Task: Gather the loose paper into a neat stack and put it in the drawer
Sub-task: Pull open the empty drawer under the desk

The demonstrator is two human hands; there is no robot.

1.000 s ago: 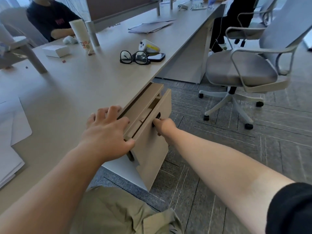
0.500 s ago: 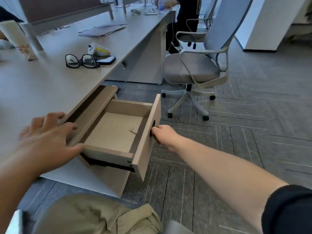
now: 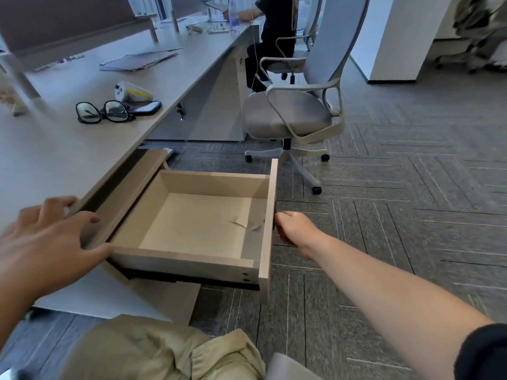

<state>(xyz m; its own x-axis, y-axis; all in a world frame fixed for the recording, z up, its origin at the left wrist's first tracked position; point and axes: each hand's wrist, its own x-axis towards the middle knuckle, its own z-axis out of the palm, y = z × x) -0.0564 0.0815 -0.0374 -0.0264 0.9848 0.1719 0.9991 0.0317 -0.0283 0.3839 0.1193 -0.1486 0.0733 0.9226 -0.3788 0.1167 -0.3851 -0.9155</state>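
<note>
Drawer (image 3: 192, 259) of pale wood stands pulled well out from under the desk (image 3: 55, 160), in the near middle of the head view. Its floor is bare except for 1 small torn paper scrap (image 3: 244, 223) lying near the front panel. The right hand (image 3: 295, 229) reaches to the outer face of that front panel with fingers curled in at the dark handle; the fingertips are hidden, so the exact hold cannot be told. The left hand (image 3: 46, 242), blurred, lies spread on the near desk edge, fingers straight and apart, thumb touching the drawer's near side wall. Farther along the desk lie black glasses (image 3: 103, 112), a phone (image 3: 145, 107) just right of them, and some flat papers (image 3: 140, 60). An office chair (image 3: 296, 116) stands on the carpet at the far right of the drawer.
</note>
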